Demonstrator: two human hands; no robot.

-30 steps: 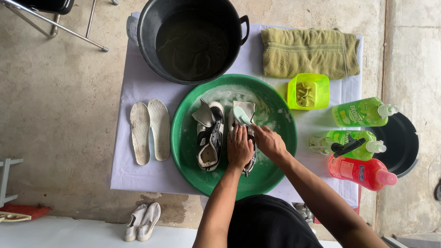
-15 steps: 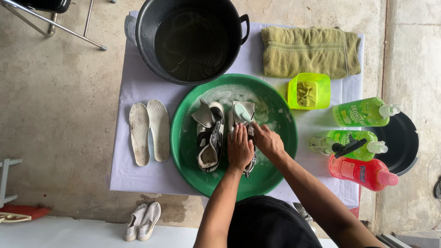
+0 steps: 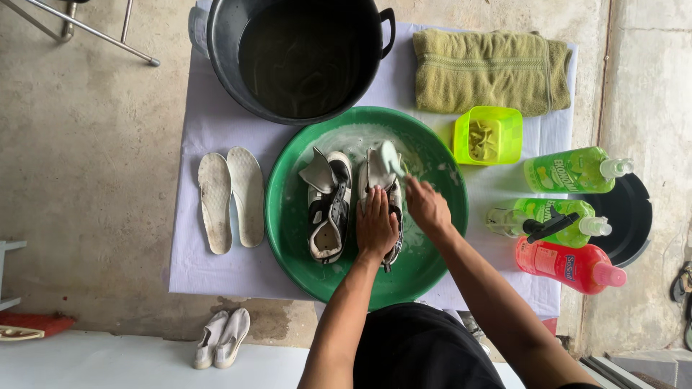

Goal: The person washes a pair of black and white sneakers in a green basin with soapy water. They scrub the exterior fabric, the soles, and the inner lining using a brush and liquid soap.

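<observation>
The right hand point(image 3: 427, 206) has slid a little up the shoe point(image 3: 380, 202) since the earlier frame. Left to right: two insoles point(image 3: 231, 198) on the cloth, a second shoe point(image 3: 328, 205), then the left hand point(image 3: 376, 227) pressed flat, unclenched, on the shoe (both in the green basin point(image 3: 288, 216)); the right grip looks curled, around what I cannot tell.
</observation>
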